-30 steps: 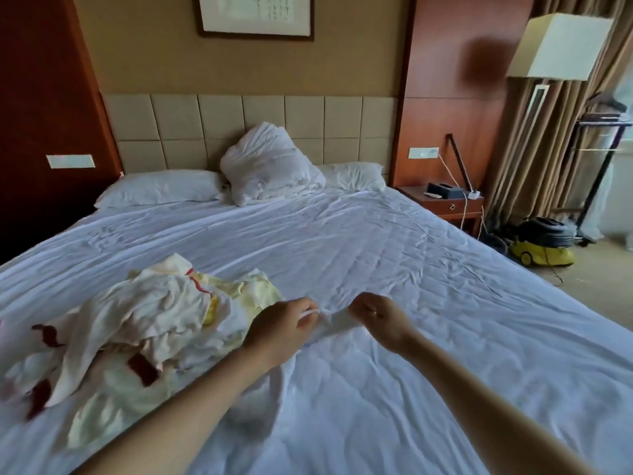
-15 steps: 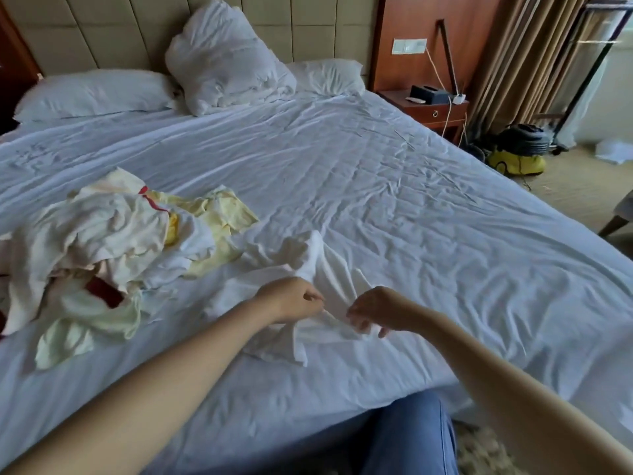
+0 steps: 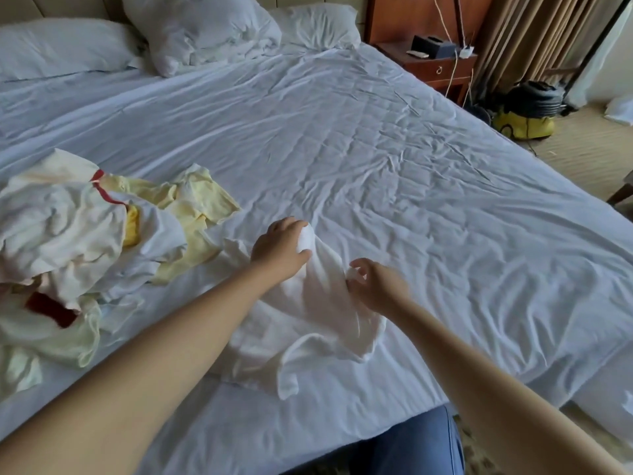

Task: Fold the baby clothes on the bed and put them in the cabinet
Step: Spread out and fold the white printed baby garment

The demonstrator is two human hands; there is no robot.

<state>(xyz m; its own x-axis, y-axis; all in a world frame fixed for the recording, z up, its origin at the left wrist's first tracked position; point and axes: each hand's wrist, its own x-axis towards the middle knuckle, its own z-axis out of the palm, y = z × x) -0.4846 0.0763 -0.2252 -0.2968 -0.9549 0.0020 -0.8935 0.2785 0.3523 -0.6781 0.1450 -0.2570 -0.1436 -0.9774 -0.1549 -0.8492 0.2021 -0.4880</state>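
While the white baby garment (image 3: pixel 308 323) lies crumpled on the bed (image 3: pixel 411 149) just right of the clothes pile (image 3: pixel 85 241), the left hand (image 3: pixel 279 250) curls its fingers round the bunched end and the right hand (image 3: pixel 376 286) pinches an edge farther from the pile.

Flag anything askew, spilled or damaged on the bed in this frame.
Nothing spilled or damaged. The clothes pile lies jumbled at left on the bed, and the white garment gripped by the left hand and right hand is crumpled; ordinary mid-task.
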